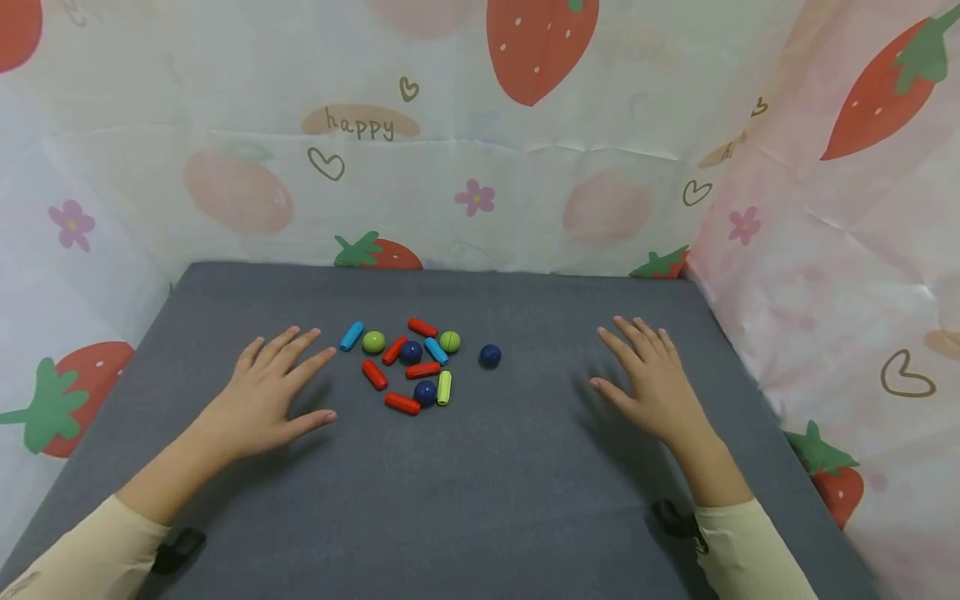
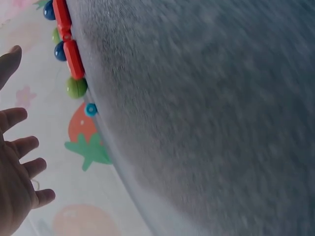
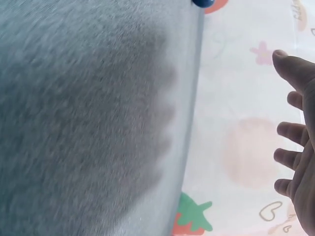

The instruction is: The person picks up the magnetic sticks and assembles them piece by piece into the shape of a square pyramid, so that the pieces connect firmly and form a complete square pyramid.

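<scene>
A loose group of beads lies on the grey cloth-covered table (image 1: 510, 500). Among them are several red tube beads (image 1: 402, 404), blue tube beads (image 1: 351, 336), a yellow-green tube bead (image 1: 444, 388), green round beads (image 1: 373, 342) and dark blue round beads (image 1: 425, 392). One dark blue round bead (image 1: 490, 357) lies a little apart on the right. My left hand (image 1: 262, 400), fingers spread, hovers just left of the beads and holds nothing. Well to their right, my right hand (image 1: 648, 379) is held above the cloth with fingers extended, also holding nothing.
A pale curtain (image 1: 480, 233) printed with strawberries, hearts and flowers stands behind the table's far edge. More of the printed cloth (image 1: 862, 317) borders the right side. Dark straps (image 1: 178, 550) show at both wrists beneath the cream sleeves.
</scene>
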Available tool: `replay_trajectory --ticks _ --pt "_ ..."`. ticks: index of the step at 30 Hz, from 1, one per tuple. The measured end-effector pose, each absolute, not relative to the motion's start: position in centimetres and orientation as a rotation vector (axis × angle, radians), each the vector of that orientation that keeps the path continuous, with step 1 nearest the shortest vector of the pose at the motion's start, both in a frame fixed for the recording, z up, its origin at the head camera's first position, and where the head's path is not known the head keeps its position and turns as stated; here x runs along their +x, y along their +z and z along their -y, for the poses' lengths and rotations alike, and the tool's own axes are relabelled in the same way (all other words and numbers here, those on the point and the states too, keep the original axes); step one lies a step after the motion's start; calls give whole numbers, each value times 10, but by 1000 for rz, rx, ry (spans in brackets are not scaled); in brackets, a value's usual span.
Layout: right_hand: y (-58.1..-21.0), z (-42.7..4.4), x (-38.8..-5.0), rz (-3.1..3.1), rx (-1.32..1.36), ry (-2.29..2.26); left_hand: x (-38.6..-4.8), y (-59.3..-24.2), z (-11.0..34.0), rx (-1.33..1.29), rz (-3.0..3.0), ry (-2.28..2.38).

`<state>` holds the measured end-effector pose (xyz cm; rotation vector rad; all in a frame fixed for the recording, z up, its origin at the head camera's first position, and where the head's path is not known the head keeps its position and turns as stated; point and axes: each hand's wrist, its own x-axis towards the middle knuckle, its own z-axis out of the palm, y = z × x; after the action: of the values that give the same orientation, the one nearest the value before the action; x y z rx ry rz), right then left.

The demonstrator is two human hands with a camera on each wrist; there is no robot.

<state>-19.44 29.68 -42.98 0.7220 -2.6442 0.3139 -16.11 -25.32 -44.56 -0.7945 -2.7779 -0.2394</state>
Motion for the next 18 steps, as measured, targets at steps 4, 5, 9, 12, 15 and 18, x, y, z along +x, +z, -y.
replay_trajectory --ticks 4,5,9,12,15,18 --pt "-431 -290 -199 2650 738 371 -164 -447 244 -807 2799 -321" --pt "-432 -288 -200 2652 741 384 -164 -447 241 -808 2810 -342" --pt "-434 -280 -205 2654 758 433 -167 -447 230 -819 2857 -451" --pt "-435 -273 -209 2650 772 462 -169 -449 223 -830 2867 -512" --pt "-436 -267 -212 2646 792 492 -170 -451 216 -850 2860 -539" --pt "-437 -261 -215 2656 805 524 -173 -453 208 -865 2864 -559"
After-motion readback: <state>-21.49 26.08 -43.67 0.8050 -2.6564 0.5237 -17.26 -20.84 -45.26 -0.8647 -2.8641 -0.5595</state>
